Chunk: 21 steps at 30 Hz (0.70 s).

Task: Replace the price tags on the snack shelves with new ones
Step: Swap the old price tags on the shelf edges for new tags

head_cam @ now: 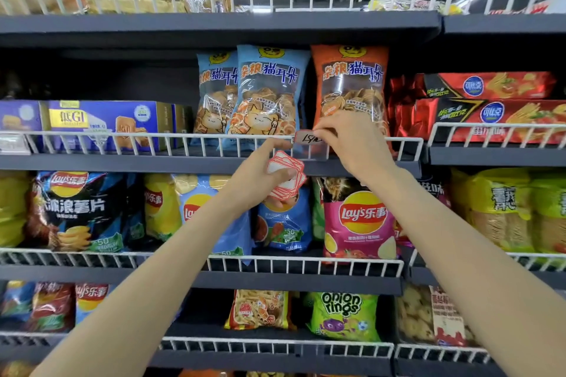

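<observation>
Item, tag swap at wire rail [214,138]: right hand [352,141] pinching handwritten tag [309,137] at clear holder [309,151] (insertion or removal unclear), left hand [260,176] gripping spare tags [286,176]; next likely needs careful sliding.

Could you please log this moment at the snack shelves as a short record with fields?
left hand: holds a stack of red-bordered price tags, index finger stretched toward the wire rail
right hand: pinches a handwritten price tag at the clear tag holder
behind the tag: orange snack bag
stage: tag only partly in the holder
</observation>
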Motion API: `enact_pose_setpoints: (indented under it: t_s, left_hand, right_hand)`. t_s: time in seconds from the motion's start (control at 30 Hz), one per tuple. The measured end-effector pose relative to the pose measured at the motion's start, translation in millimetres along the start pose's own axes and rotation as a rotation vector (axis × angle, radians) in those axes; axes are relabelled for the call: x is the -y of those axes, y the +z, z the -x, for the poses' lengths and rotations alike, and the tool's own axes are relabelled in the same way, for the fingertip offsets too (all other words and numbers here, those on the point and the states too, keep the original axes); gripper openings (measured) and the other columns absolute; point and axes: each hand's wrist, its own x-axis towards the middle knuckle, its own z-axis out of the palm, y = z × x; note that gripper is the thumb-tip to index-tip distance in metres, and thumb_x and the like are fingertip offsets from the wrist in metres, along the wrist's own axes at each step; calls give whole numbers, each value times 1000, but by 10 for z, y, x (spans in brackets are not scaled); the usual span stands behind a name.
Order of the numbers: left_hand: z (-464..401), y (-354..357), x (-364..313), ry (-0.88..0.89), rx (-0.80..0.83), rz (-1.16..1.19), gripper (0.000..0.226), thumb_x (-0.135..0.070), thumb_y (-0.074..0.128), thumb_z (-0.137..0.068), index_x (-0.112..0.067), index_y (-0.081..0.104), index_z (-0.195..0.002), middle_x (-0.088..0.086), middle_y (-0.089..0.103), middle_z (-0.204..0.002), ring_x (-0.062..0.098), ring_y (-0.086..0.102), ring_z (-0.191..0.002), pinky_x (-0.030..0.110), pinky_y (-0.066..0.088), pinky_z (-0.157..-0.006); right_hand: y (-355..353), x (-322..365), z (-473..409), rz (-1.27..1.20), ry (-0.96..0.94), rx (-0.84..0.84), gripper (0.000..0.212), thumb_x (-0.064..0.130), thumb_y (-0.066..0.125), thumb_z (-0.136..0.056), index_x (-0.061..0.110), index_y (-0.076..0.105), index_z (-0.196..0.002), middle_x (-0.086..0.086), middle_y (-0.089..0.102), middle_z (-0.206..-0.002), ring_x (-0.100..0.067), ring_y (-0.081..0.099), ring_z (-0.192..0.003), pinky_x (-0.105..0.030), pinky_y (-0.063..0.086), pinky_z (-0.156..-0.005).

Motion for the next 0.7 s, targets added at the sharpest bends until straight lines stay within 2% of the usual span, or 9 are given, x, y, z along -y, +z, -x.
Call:
enact_pose_setpoints:
  t_s: [0.1, 0.23, 0.4, 0.7]
  left_hand:
    - [-16, -9, 22, 0, 9, -14, 35, -14, 57, -92, -32, 42, -118, 9, 66, -94, 31, 71, -66, 31, 56, -47]
    - [-44, -25, 50, 11, 14, -44, 36, -17, 58, -91, -34, 42, -118, 11, 66, -99, 33, 70, -69, 42, 59, -59]
    - [-72, -31, 83, 17, 7, -88, 39, -21, 61, -89, -38, 41, -118, 11, 64, -106, 31, 70, -77, 53, 56, -73]
    - [-101, -25, 98, 16, -4, -99, 39, -23, 61, -89, -39, 41, -118, 9, 63, -110, 30, 69, -80, 54, 55, -76]
  right_hand:
    - [9, 10, -8, 102, -6, 16, 20, 25, 53, -93, 18, 70, -102, -4, 64, -99, -22, 58, -93, -29, 42, -70]
    - [34, 4, 0, 146, -18, -47, 14, 21, 55, -91, 19, 64, -102, -2, 67, -95, -22, 59, -91, -33, 46, -69]
    - [110, -11, 21, 328, -99, -34, 9, 18, 54, -91, 20, 62, -97, -2, 65, -92, -22, 55, -89, -31, 37, -58]
    - [147, 32, 94, 376, -104, -63, 14, 16, 50, -94, 18, 61, -104, -2, 65, -94, -22, 56, -92, -30, 36, -56]
